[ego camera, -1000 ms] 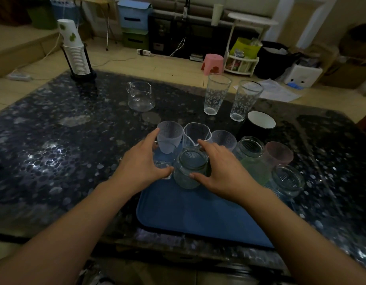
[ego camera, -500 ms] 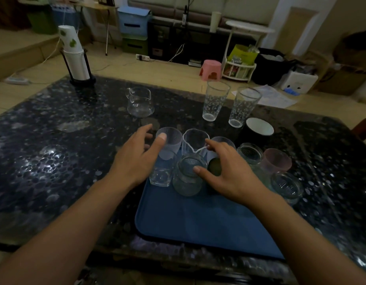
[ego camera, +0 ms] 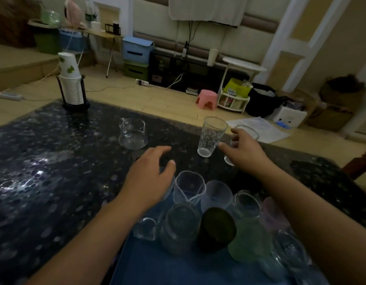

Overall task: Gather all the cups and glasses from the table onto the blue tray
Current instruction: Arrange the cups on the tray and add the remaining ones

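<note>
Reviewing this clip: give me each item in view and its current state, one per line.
Left hand: open, holding nothing.
Right hand: reaching round right tall glass.
Left tall glass: upright, on table, free.
Glass pitcher: upright, off tray.
Blue tray: holding clustered cups.
Paper cup stack: in holder.

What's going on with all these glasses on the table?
Someone is collecting cups and glasses onto a blue tray, which already holds a crowd of them. The right hand is reaching round a tall glass at the far edge, next to another tall glass. The left hand hovers open near the tray. A small glass jug also waits on the table.
</note>
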